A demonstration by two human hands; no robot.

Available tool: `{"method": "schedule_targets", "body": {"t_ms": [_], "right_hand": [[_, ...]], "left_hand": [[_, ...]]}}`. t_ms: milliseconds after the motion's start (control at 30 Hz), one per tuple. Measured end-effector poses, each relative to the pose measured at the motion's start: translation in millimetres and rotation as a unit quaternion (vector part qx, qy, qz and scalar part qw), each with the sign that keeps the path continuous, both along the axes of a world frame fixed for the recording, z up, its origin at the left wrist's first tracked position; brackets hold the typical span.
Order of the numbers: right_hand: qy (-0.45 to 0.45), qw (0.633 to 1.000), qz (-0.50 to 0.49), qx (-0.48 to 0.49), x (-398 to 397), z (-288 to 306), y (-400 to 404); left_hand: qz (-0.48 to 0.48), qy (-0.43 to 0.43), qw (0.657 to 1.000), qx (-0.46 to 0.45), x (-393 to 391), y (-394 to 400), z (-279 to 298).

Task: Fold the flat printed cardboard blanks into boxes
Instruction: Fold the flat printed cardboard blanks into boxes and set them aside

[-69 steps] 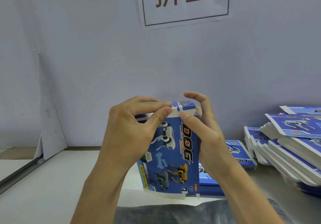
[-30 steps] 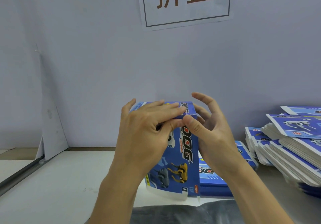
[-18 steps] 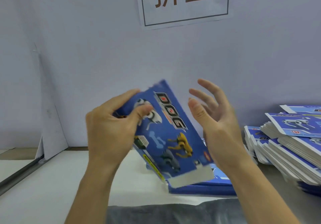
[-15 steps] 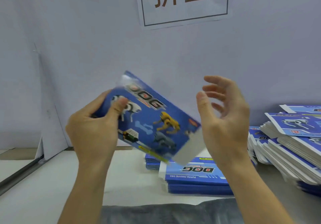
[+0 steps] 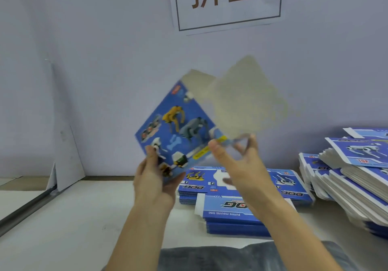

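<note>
The left hand (image 5: 154, 178) grips the lower corner of the box (image 5: 178, 127), thumb on the printed face and fingers behind it. The right hand (image 5: 237, 161) pinches the box's lower right edge between thumb and curled fingers. The box is held in the air, tilted, in front of the wall (image 5: 84, 81) and above the table (image 5: 73, 218). Its upper end is open: grey flaps (image 5: 241, 98) stick up and out, blurred by motion, so their exact fold lines cannot be told.

The step in hand looks like closing this open end. The next move probably calls for one hand to steady the body while the other folds the small flaps inward and tucks the large one over them.

There is free air around the box on all sides. Below and just right of the hands lie two low piles of blanks (image 5: 231, 214), and farther right a tall, slumped stack (image 5: 352, 178); a wide sweep of the right elbow could brush it. On the left, the table has bare room as far as a metal rail (image 5: 25, 207) at its edge. A paper sign (image 5: 226, 1) hangs on the wall well above.
</note>
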State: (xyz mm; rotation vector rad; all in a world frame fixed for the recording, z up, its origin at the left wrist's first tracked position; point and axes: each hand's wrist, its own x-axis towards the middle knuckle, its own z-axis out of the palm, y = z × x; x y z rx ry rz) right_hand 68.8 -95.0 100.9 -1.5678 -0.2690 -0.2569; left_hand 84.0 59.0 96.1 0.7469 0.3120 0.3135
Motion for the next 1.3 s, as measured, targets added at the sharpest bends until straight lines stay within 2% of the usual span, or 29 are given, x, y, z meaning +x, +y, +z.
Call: {"method": "schedule_targets", "body": {"t_ms": [67, 133, 167, 233, 300, 367, 433, 533, 700, 800, 900, 1000, 1100, 1300], "right_hand": [[-0.082, 0.989, -0.017, 0.122, 7.3, -0.3, -6.0], [-0.116, 0.972, -0.054, 0.198, 13.1, 2.5, -16.5], [-0.127, 0.966, -0.072, 0.212, 14.4, 3.5, -22.4], [-0.140, 0.968, -0.085, 0.192, 15.1, 4.3, -34.7], [-0.128, 0.981, -0.054, 0.135, 15.5, 2.7, -45.4], [-0.095, 0.992, 0.030, 0.078, 16.2, 0.2, -51.0], [-0.077, 0.989, 0.115, 0.051, 16.7, -3.2, -49.9], [-0.067, 0.980, 0.181, 0.046, 15.9, -7.9, -42.2], [-0.080, 0.984, 0.151, 0.045, 21.4, -17.6, -26.1], [-0.149, 0.984, 0.070, 0.071, 17.7, -22.5, -7.3], [-0.184, 0.977, 0.068, 0.084, 14.7, -23.9, -0.5], [-0.145, 0.979, 0.089, 0.108, 14.1, -24.9, -1.0], [-0.114, 0.987, 0.062, 0.097, 11.6, -23.0, -1.3], [-0.018, 0.996, -0.023, 0.084, 24.6, -23.0, -6.8]], "left_hand": [[-0.084, 0.001, 0.996, 0.022, -0.3, -15.4, -2.6], [-0.137, 0.033, 0.984, 0.107, -1.8, -23.2, -6.7], [-0.135, 0.051, 0.973, 0.182, -1.8, -24.1, -8.8], [-0.067, 0.063, 0.939, 0.332, 0.4, -22.1, -11.1], [0.004, 0.009, 0.915, 0.402, 0.9, -14.8, -7.2], [0.005, -0.099, 0.913, 0.395, -1.9, -5.4, -0.6], [-0.041, -0.202, 0.917, 0.342, -6.3, 4.2, 3.9], [-0.101, -0.265, 0.900, 0.332, -13.7, 14.9, 11.2], [-0.104, -0.274, 0.881, 0.372, -16.1, 9.4, 16.5], [-0.065, -0.247, 0.873, 0.415, -13.7, -4.9, 12.4], [-0.040, -0.210, 0.880, 0.424, -13.8, -11.6, 12.1], [-0.027, -0.167, 0.886, 0.431, -16.5, -15.2, 13.6], [0.002, -0.143, 0.888, 0.438, -18.5, -16.3, 11.9], [-0.115, -0.100, 0.895, 0.419, -12.8, -3.1, 9.9]]}}
